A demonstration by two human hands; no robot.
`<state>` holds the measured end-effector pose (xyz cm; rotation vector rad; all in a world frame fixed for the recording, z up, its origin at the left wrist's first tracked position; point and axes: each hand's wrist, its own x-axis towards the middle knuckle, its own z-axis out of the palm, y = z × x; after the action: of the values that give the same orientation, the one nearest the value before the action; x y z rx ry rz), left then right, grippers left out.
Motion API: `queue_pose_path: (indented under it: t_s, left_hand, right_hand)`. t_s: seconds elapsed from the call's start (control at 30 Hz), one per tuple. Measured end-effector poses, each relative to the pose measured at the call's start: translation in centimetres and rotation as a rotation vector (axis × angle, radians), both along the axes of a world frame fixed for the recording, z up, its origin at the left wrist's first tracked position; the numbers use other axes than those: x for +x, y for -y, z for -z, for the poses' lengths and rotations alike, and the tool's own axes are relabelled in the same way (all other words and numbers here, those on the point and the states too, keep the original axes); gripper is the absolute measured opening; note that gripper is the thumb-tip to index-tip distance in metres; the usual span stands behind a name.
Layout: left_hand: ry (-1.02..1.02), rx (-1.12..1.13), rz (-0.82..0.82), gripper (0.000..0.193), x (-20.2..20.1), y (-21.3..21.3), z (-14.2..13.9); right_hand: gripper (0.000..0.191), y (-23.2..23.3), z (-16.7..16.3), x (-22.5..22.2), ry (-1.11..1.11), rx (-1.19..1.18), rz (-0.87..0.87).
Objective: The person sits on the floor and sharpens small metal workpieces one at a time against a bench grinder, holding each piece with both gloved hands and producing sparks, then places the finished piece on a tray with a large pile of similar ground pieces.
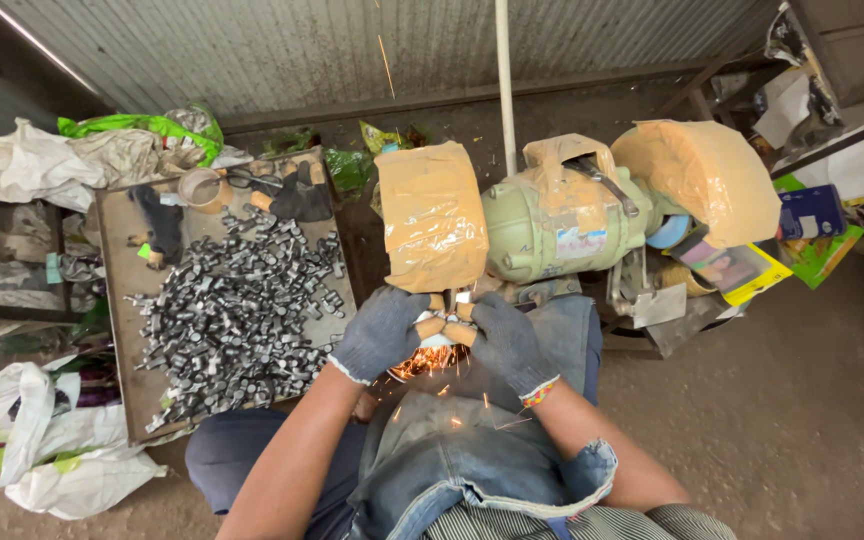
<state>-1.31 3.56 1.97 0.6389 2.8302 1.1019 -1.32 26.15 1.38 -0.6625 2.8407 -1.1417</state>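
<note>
Forearms reach up from six o'clock; gloved left hand (380, 333) and right hand (505, 342) meet, fingers pinched together on a small metal piece (442, 335) under the taped wheel guard (432, 215), sparks (427, 362) spraying below. At nine o'clock a flat tray (117, 300) holds heaped metal pieces (232, 310).

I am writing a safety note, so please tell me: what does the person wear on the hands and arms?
Both hands wear dark grey knitted gloves: the left hand and the right hand. The fingertips are wrapped in tan tape. The left cuff is pale, the right cuff multicoloured. The forearms are bare, without sleeves.
</note>
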Motion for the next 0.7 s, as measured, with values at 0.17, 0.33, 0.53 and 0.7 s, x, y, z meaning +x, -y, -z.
queue_pose_path:
  t_s: [0.17, 0.33, 0.53, 0.7]
  left_hand:
    - [-0.049, 0.028, 0.005, 0.022, 0.6, 0.0, 0.1]
    - [-0.133, 0.067, 0.029, 0.022, 0.7, 1.1, 0.1]
    - [-0.126, 0.086, -0.111, 0.018, 2.2, 0.7, 0.7]
    - [-0.195, 0.04, -0.29, 0.026, 6.5, -1.4, 2.2]
  right_hand:
    - [0.04, 0.7, -0.7, -1.2, 0.067, 0.079, -0.036]
    - [0.038, 1.1, -0.7, -1.6, 0.144, 0.009, -0.022]
    - [0.044, 2.1, 0.2, -1.8, -0.01, 0.109, 0.096]
    - [0.042, 1.7, -2.1, 0.5, 0.055, 0.086, 0.051]
